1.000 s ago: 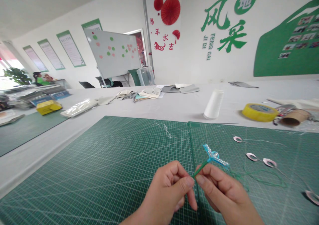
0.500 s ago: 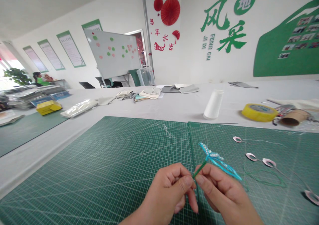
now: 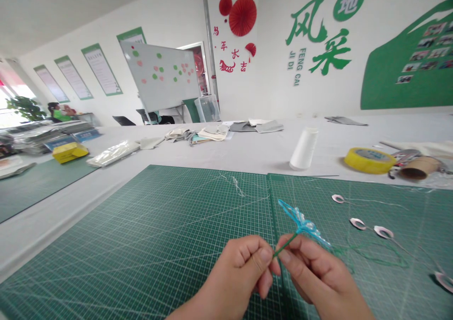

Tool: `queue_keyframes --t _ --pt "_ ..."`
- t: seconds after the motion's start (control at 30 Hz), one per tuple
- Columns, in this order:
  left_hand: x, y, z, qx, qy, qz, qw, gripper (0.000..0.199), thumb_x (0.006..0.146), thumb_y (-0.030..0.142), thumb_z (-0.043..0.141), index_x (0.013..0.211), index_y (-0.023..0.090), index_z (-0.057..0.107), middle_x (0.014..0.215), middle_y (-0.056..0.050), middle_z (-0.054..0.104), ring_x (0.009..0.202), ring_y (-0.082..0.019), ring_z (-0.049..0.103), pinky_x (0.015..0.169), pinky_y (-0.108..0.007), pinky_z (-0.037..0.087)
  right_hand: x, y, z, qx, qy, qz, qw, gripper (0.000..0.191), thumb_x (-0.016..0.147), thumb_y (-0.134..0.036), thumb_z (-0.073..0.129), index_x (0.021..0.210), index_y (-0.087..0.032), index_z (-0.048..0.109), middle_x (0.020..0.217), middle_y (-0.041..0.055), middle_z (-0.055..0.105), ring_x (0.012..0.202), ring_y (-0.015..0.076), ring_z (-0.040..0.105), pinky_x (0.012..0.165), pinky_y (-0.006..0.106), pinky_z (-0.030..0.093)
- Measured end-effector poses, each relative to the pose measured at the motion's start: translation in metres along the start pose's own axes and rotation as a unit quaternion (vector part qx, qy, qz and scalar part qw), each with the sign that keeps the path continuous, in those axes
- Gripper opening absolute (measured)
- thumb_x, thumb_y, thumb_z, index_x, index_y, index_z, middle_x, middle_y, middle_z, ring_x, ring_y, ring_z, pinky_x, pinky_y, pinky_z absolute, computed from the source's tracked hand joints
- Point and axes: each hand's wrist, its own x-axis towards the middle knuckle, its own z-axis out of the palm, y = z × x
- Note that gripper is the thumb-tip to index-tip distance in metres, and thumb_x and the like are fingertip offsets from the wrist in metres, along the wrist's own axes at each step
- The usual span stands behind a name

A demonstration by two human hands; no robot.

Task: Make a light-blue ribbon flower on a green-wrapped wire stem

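A blue artificial flower (image 3: 301, 224) with clear or white parts on its petals tops a thin green stem (image 3: 285, 246). The stem slants down to the left between my hands. My left hand (image 3: 246, 268) is closed in a pinch at the stem's lower end. Higher up, the thumb and fingers of my right hand (image 3: 314, 268) pinch the same stem, just under the flower. Loose green thread (image 3: 380, 258) lies in a loop on the cutting mat (image 3: 170, 235), right of my right hand. The stem's lowest tip is hidden by my left fingers.
White-rimmed rings (image 3: 383, 231) with thin strands lie on the mat's right side. Behind it stand a white thread cone (image 3: 304, 149), a yellow tape roll (image 3: 370, 160) and a cardboard tube (image 3: 419, 167). Folded cloths (image 3: 212, 132) and a yellow box (image 3: 70, 153) lie farther off.
The flower has turned about its stem, so its petals face differently. My left fingers have curled in more tightly at the stem's lower end. Both hands stay in nearly the same place.
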Motion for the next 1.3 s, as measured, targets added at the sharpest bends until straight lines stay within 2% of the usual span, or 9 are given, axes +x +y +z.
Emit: queue_keyframes --t 0.13,0.3,0.47,0.6,0.67,0.77,0.9,1.07,1.3 --pt "0.0 0.0 0.0 -0.066 -0.019 -0.031 0.997 0.032 0.089 0.043 0.047 0.073 0.016 0.055 0.044 0.007 0.043 0.035 -0.006 0.022 0.037 -0.021 0.014 0.001 -0.003 0.0 -0.012 -0.023 0.002 1.0 0.027 0.086 -0.047 0.059 0.075 -0.023 0.065 0.06 -0.0051 0.048 0.047 0.0093 0.027 0.04 0.021 0.023" --pt "-0.001 0.004 -0.004 -0.215 -0.076 -0.101 0.968 0.029 0.085 0.043 0.057 0.075 0.017 0.054 0.044 0.009 0.039 0.035 -0.005 0.016 0.036 -0.021 0.008 0.0 -0.004 0.006 0.044 0.012 0.006 0.999 0.027 0.081 -0.046 0.065 0.07 -0.022 0.065 0.062 -0.0031 0.054 0.058 0.0118 0.043 0.048 0.021 0.032" --pt "-0.001 0.005 -0.008 -0.279 -0.123 -0.151 0.94 0.025 0.087 0.039 0.059 0.078 0.017 0.051 0.044 0.011 0.031 0.037 -0.004 0.011 0.038 -0.02 0.006 0.001 -0.005 0.004 0.027 -0.005 0.007 1.0 0.024 0.083 -0.044 0.064 0.075 -0.022 0.066 0.062 -0.0034 0.054 0.049 0.0098 0.033 0.041 0.021 0.024" --pt "0.001 0.0 -0.006 -0.297 -0.142 -0.17 0.929 0.024 0.087 0.038 0.059 0.079 0.017 0.05 0.044 0.011 0.032 0.035 -0.003 0.01 0.036 -0.018 0.006 0.003 -0.002 0.001 0.024 -0.044 0.006 0.999 0.028 0.085 -0.045 0.061 0.072 -0.021 0.065 0.066 -0.001 0.055 0.052 0.0109 0.04 0.042 0.021 0.029" --pt "0.002 -0.002 -0.004 -0.272 -0.116 -0.146 0.944 0.027 0.087 0.042 0.057 0.081 0.017 0.051 0.045 0.009 0.043 0.032 -0.003 0.015 0.033 -0.018 0.009 0.002 -0.001 0.0 0.037 -0.041 0.014 0.998 0.028 0.085 -0.046 0.061 0.073 -0.021 0.065 0.063 -0.0015 0.053 0.052 0.0113 0.042 0.042 0.021 0.03" --pt "0.004 -0.002 0.0 -0.156 -0.021 -0.085 0.984 0.027 0.08 0.041 0.063 0.081 0.018 0.049 0.057 0.003 0.059 0.032 -0.002 0.029 0.031 -0.017 0.017 0.002 0.0 0.0 0.054 -0.002 0.029 0.998 0.027 0.083 -0.047 0.063 0.077 -0.021 0.063 0.059 -0.0044 0.047 0.048 0.0097 0.036 0.04 0.02 0.025" --pt "0.003 0.002 0.002 -0.015 0.077 -0.038 0.996 0.016 0.075 0.025 0.063 0.074 0.017 0.049 0.059 0.004 0.057 0.039 -0.003 0.036 0.036 -0.016 0.024 0.005 0.0 0.0 0.036 0.011 0.052 0.998 0.029 0.083 -0.051 0.062 0.085 -0.022 0.061 0.049 -0.0109 0.028 0.041 0.0075 0.017 0.037 0.022 0.011" --pt "0.002 0.004 0.002 -0.011 0.091 -0.028 0.995 0.013 0.079 0.025 0.057 0.072 0.016 0.05 0.056 0.004 0.054 0.039 -0.003 0.034 0.039 -0.017 0.023 0.004 0.0 0.003 0.067 0.025 0.071 0.995 0.035 0.08 -0.056 0.062 0.08 -0.021 0.058 0.051 -0.0112 0.03 0.042 0.0064 0.018 0.039 0.022 0.012" --pt "0.003 0.004 0.001 -0.009 0.097 -0.032 0.995 0.012 0.079 0.024 0.057 0.073 0.017 0.049 0.058 0.004 0.056 0.04 -0.004 0.035 0.04 -0.018 0.024 0.003 -0.001 0.004 0.068 0.005 0.082 0.994 0.037 0.082 -0.057 0.06 0.074 -0.021 0.058 0.05 -0.0118 0.026 0.043 0.0069 0.016 0.04 0.022 0.011"
